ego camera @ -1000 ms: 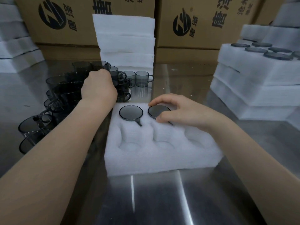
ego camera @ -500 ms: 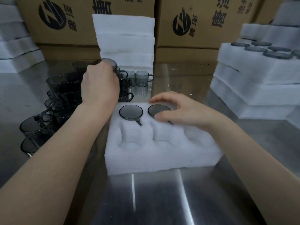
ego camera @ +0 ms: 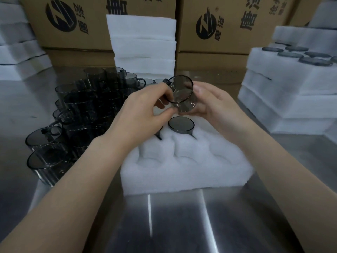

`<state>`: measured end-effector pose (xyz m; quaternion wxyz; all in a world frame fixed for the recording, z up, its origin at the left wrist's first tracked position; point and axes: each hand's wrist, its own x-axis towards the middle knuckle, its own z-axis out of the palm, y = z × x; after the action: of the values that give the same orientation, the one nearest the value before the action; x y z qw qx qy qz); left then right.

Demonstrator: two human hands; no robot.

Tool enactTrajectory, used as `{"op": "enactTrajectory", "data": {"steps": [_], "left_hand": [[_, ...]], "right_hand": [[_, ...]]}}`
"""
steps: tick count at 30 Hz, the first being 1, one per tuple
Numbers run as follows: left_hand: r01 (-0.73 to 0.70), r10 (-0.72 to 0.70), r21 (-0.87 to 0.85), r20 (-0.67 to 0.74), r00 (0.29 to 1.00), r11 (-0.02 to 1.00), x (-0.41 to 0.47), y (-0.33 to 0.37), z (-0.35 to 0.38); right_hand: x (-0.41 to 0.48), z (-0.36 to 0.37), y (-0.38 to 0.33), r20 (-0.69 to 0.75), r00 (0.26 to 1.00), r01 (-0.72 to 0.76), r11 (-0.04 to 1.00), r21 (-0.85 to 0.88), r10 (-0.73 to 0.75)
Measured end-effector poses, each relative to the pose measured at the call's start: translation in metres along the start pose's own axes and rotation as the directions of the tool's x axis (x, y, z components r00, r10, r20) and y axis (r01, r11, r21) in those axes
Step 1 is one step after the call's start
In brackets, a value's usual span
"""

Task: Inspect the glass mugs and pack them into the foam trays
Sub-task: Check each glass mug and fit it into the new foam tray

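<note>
I've got one glass mug (ego camera: 183, 94) held up over the far edge of the foam tray (ego camera: 182, 172), tilted, mouth toward me. The left hand (ego camera: 144, 108) pinches its rim at nine o'clock and the right hand (ego camera: 217, 105) cups its body at three. Just beneath, a packed mug (ego camera: 181, 125) sits in the tray's back row. Loose mugs (ego camera: 82, 110) crowd the counter (ego camera: 182, 225) at nine o'clock of the tray.

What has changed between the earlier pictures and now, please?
The left hand lifted a smoky grey glass mug from the cluster and carried it rightward above the white foam tray; the right hand left the tray and now holds it too. Tray and packed mugs stayed.
</note>
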<state>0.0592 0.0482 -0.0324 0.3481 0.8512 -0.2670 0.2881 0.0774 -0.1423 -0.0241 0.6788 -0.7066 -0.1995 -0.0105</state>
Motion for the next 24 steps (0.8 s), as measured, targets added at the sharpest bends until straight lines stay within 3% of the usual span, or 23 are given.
{"op": "enactTrajectory", "data": {"steps": [4,8,10,18,24], "left_hand": [[-0.055,0.056,0.03,-0.025,0.998,0.998,0.0004,0.0012,-0.0012],[0.128,-0.147,-0.304,-0.038,0.988,0.944,-0.0017,0.0067,-0.0015],[0.183,-0.212,-0.379,-0.035,0.977,0.907,-0.0018,0.0057,-0.0007],[0.194,-0.181,-0.344,0.07,0.981,0.919,0.0019,0.0038,0.0048],[-0.01,0.032,-0.193,0.11,0.993,0.981,0.0011,0.0024,0.0081]], "right_hand": [[0.0016,-0.0014,-0.0029,0.046,0.999,-0.025,0.993,0.118,0.02],[0.0032,0.0004,-0.0046,0.117,0.991,-0.088,0.97,0.227,0.062],[0.0026,0.0013,-0.0041,0.103,0.992,-0.096,0.962,0.256,0.071],[-0.0007,0.0044,-0.0039,0.053,0.995,-0.09,0.966,0.243,0.08],[-0.0009,0.0057,-0.0025,-0.01,0.999,-0.036,0.968,0.247,0.04]]}}
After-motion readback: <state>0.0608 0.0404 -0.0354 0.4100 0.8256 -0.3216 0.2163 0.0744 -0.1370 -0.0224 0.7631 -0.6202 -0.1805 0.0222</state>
